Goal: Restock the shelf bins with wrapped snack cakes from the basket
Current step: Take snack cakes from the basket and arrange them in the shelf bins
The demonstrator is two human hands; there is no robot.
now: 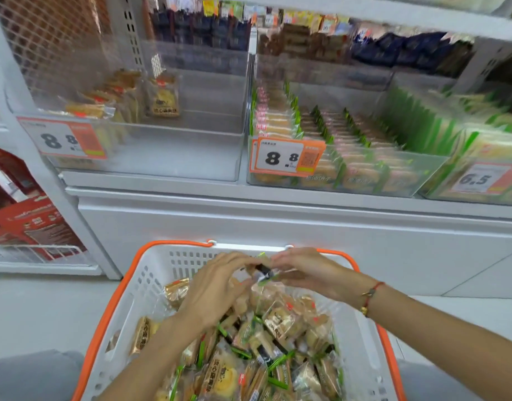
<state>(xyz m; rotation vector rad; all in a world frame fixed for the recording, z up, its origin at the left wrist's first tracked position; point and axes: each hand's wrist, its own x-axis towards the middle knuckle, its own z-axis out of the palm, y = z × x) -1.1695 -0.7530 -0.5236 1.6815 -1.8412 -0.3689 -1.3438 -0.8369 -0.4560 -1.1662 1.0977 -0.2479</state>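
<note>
Both hands meet over the white perforated plastic basket with orange rim [150,273]: the left hand [217,287] and right hand [304,273] pinch a small green-edged wrapped snack cake [263,274] between curled fingers, above the heaped wrapped cakes [275,342]. The clear plastic shelf bin [168,151] above stands nearly empty.

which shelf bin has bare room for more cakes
The left clear bin: bare floor right of its few cakes, up to the divider. The middle bin and right bin are packed with rows.
</note>
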